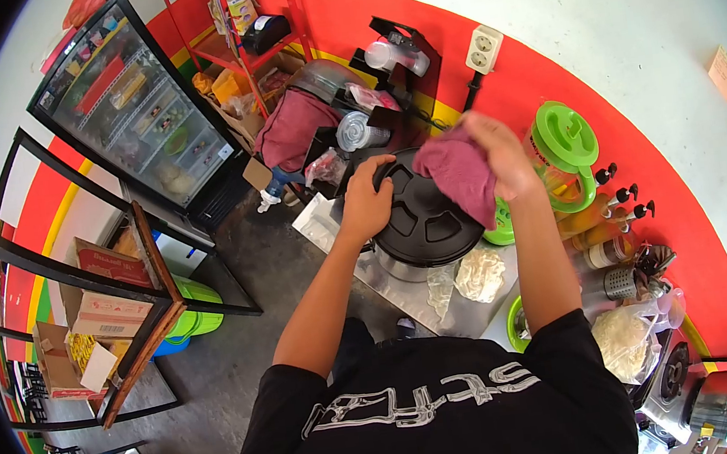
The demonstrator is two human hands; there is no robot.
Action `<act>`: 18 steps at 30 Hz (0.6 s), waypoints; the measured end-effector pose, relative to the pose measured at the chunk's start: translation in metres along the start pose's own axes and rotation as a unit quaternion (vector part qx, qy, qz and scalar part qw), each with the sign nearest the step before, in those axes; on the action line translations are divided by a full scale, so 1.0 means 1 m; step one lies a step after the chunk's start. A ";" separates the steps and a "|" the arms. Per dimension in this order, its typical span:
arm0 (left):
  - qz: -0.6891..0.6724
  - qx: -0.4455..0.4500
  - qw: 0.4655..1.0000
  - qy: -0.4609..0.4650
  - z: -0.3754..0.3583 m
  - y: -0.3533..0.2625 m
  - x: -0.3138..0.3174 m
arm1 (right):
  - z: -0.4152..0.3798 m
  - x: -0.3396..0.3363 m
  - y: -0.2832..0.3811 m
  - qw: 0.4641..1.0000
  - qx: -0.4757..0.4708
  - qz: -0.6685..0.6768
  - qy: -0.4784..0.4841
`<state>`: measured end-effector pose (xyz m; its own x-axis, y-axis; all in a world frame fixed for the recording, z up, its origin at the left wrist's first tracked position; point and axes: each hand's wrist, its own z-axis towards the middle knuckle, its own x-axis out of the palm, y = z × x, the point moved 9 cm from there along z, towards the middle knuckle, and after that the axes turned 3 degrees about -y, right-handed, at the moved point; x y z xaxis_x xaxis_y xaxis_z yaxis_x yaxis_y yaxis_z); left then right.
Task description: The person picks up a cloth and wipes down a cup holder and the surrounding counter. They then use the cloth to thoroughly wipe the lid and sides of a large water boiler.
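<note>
A round black lid [421,220] with molded recesses tops a silver metal container [404,265] on the steel counter. My left hand [368,198] rests on the lid's left edge, its fingers spread over the rim. In my right hand [504,157] is a bunched maroon cloth [458,171], which hangs over the lid's right side. That hand is slightly blurred. Just right of it stands a clear pitcher with a green lid [565,134]. Crumpled clear plastic [480,275] lies on the counter in front of the container.
Pump bottles [616,196] line the wall to the right, with a bagged item [625,341] nearer me. Behind the lid are plastic cups [361,130] and another maroon cloth [298,128]. A glass-door fridge [135,109] and a black-framed rack [139,342] stand left.
</note>
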<state>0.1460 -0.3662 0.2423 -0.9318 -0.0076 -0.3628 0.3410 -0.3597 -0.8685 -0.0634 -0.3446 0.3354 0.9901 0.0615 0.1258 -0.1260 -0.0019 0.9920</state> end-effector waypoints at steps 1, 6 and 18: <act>-0.003 -0.002 1.000 0.000 -0.001 0.000 0.000 | -0.002 -0.012 0.004 0.965 0.003 0.251 -0.075; -0.016 0.007 1.000 -0.002 -0.002 -0.007 -0.003 | 0.016 -0.035 -0.040 0.982 -0.123 -0.036 -0.142; -0.022 0.020 1.000 0.000 -0.001 0.000 -0.001 | -0.038 0.034 -0.039 0.764 -0.222 -0.597 -0.096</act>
<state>0.1469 -0.3653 0.2421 -0.9461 0.0088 -0.3239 0.2939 -0.3972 -0.8694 -0.0267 -0.3042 0.3005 0.3998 -0.3940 -0.8276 0.9096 0.2823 0.3050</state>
